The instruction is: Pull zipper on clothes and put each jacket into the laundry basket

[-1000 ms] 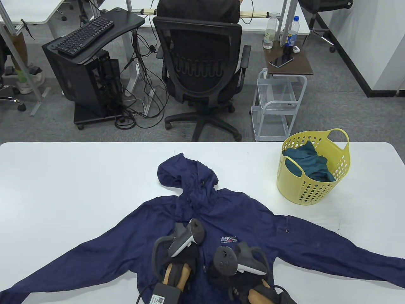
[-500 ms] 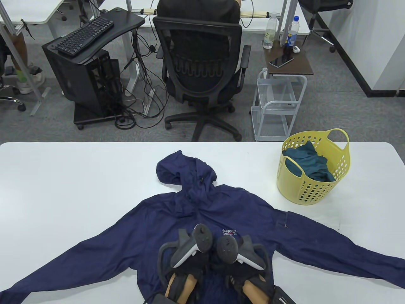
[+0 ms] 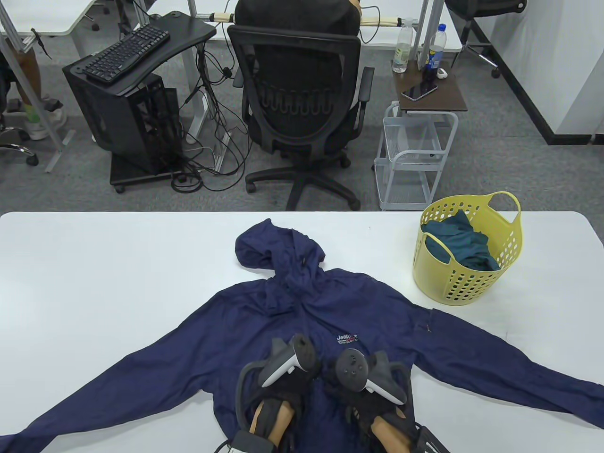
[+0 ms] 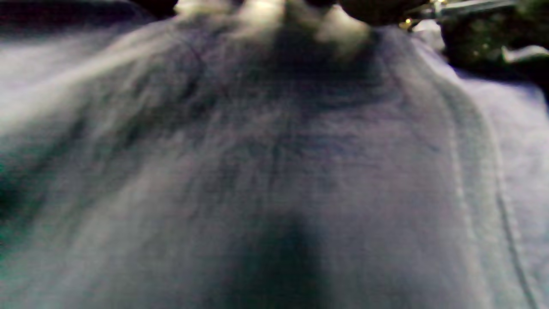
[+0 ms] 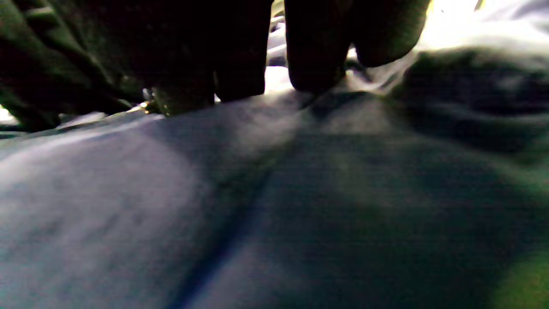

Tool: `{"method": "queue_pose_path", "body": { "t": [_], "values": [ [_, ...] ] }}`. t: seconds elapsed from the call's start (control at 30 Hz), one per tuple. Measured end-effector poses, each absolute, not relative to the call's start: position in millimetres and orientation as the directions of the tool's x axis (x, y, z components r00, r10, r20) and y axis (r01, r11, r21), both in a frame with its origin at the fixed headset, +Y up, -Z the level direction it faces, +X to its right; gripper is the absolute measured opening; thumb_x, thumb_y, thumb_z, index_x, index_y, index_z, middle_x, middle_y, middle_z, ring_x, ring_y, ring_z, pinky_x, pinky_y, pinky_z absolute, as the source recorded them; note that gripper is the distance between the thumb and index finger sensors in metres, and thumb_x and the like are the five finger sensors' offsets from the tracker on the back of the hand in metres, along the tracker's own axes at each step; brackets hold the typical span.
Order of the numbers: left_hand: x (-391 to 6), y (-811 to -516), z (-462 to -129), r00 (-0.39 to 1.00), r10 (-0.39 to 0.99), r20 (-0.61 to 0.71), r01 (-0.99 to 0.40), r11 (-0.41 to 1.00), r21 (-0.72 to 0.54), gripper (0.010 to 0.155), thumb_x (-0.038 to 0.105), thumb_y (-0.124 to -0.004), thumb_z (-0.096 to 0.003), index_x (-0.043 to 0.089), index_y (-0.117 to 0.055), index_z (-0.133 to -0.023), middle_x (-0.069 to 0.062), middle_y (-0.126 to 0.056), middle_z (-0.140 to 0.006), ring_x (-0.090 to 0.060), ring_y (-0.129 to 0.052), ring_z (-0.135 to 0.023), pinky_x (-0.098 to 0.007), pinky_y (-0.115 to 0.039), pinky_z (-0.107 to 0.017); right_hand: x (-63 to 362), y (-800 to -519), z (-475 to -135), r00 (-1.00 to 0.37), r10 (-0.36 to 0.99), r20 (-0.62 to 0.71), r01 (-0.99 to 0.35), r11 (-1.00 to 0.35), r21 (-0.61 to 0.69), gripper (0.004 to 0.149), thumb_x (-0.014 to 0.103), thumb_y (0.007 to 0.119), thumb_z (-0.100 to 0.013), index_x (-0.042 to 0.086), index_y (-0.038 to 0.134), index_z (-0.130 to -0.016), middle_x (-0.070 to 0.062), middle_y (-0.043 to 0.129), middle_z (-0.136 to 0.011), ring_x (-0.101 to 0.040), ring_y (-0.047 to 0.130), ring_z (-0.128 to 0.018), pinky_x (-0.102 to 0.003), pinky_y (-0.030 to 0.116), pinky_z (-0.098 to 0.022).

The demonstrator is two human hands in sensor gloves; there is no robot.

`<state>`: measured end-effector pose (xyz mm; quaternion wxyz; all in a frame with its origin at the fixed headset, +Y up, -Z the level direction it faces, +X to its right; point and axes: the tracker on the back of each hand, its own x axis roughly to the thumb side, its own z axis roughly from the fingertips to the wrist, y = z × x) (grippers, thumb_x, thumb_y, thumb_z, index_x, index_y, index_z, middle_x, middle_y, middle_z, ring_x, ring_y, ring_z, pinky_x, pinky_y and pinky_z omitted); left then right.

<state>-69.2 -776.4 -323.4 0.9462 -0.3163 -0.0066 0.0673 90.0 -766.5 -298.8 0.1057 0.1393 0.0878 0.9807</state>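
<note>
A navy hooded jacket [image 3: 377, 306] lies spread front-up on the white table [image 3: 94, 264], hood at the far side and sleeves out to both sides. My left hand [image 3: 288, 382] and right hand [image 3: 358, 391] sit side by side on its lower chest, their fingers hidden under the trackers. In the left wrist view the cloth [image 4: 274, 171] is drawn taut towards the fingertips [image 4: 369, 8]. The right wrist view has dark gloved fingers [image 5: 315, 64] coming down on a raised fold of the jacket [image 5: 300, 193], beside the zipper line [image 5: 231, 231]. A yellow laundry basket [image 3: 467, 283] stands at the right.
A teal garment [image 3: 465, 245] lies inside the basket. Beyond the table's far edge stand an office chair [image 3: 302, 104] and a white wire cart [image 3: 415, 155]. The jacket's sleeves reach almost to the table's left and right ends.
Both hands have come together at the jacket's middle, the right one moving up beside the left. The jacket has slid away from me and slightly to the right.
</note>
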Motion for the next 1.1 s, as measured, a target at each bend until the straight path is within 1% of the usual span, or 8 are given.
{"method": "queue_pose_path", "body": {
  "t": [0.3,0.43,0.57,0.67,0.8,0.9,0.93,1.1],
  "values": [
    [-78.4,-782.3,-334.0,0.995,0.083,-0.047,-0.095,0.823,-0.559,0.057,0.041,-0.065,-0.0441,0.067,-0.046,-0.092,0.023,-0.029,-0.116,-0.027,-0.029,-0.110,-0.060,-0.040,-0.075,66.4,-751.7,-276.6,-0.920,0.142,0.366,-0.082,-0.981,0.174,0.044,0.044,0.082,-0.046,0.029,0.092,-0.086,0.003,0.089,-0.102,-0.036,0.078,-0.096,-0.059,0.061,-0.068],
    [-82.7,-784.2,-337.5,0.995,0.058,-0.084,-0.094,0.847,-0.523,0.057,0.042,-0.065,-0.0441,0.067,-0.045,-0.091,0.023,-0.031,-0.116,-0.026,-0.031,-0.110,-0.059,-0.041,-0.076,57.5,-747.4,-267.5,-0.899,0.132,0.418,-0.037,-0.973,0.229,0.044,0.044,0.082,-0.047,0.029,0.091,-0.087,0.003,0.088,-0.102,-0.036,0.077,-0.097,-0.060,0.061,-0.068],
    [-84.9,-785.1,-340.0,0.993,0.047,-0.108,-0.096,0.857,-0.507,0.057,0.042,-0.064,-0.0442,0.068,-0.045,-0.091,0.023,-0.031,-0.116,-0.026,-0.032,-0.111,-0.059,-0.042,-0.076,49.5,-746.7,-255.8,-0.854,0.175,0.490,-0.011,-0.948,0.320,0.044,0.043,0.081,-0.048,0.026,0.089,-0.088,-0.001,0.085,-0.104,-0.042,0.082,-0.093,-0.068,0.070,-0.060],
    [-84.1,-784.0,-338.9,0.995,0.036,-0.093,-0.078,0.863,-0.500,0.057,0.042,-0.064,-0.0442,0.066,-0.045,-0.092,0.021,-0.032,-0.117,-0.028,-0.033,-0.111,-0.059,-0.042,-0.076,48.2,-753.4,-258.1,-0.871,0.156,0.467,0.025,-0.933,0.358,0.044,0.044,0.080,-0.049,0.028,0.088,-0.090,-0.003,0.082,-0.105,-0.046,0.080,-0.093,-0.069,0.072,-0.058],
    [-86.6,-772.5,-333.3,0.998,0.015,-0.067,-0.042,0.902,-0.429,0.057,0.042,-0.065,-0.0434,0.062,-0.049,-0.095,0.017,-0.046,-0.117,-0.029,-0.044,-0.110,-0.060,-0.046,-0.074,53.4,-758.7,-268.2,-0.897,0.229,0.379,-0.062,-0.912,0.405,0.044,0.043,0.080,-0.049,0.029,0.088,-0.090,-0.002,0.078,-0.107,-0.047,0.073,-0.094,-0.069,0.072,-0.058],
    [-88.9,-756.4,-325.1,0.997,0.055,-0.054,-0.070,0.935,-0.348,0.057,0.041,-0.065,-0.0429,0.060,-0.053,-0.095,0.015,-0.053,-0.117,-0.030,-0.048,-0.109,-0.060,-0.049,-0.073,59.2,-761.9,-277.2,-0.915,0.235,0.327,-0.095,-0.915,0.391,0.044,0.043,0.079,-0.049,0.029,0.087,-0.090,0.001,0.075,-0.108,-0.044,0.070,-0.096,-0.068,0.072,-0.058],
    [-88.2,-749.7,-321.2,0.996,0.069,-0.050,-0.082,0.941,-0.328,0.056,0.040,-0.065,-0.0428,0.058,-0.057,-0.095,0.013,-0.063,-0.114,-0.030,-0.055,-0.107,-0.060,-0.051,-0.072,61.9,-762.9,-279.9,-0.921,0.240,0.307,-0.111,-0.916,0.385,0.044,0.044,0.079,-0.049,0.030,0.087,-0.090,0.002,0.075,-0.108,-0.042,0.070,-0.096,-0.068,0.072,-0.058],
    [-68.6,-730.3,-302.1,0.995,0.097,-0.007,-0.095,0.954,-0.283,0.051,0.038,-0.066,-0.0430,0.050,-0.070,-0.093,0.006,-0.087,-0.096,-0.026,-0.086,-0.087,-0.056,-0.063,-0.067,76.1,-768.4,-294.8,-0.931,0.293,0.217,-0.201,-0.909,0.366,0.044,0.044,0.078,-0.049,0.031,0.086,-0.091,0.004,0.073,-0.108,-0.039,0.064,-0.098,-0.068,0.069,-0.059]
  ]
}}
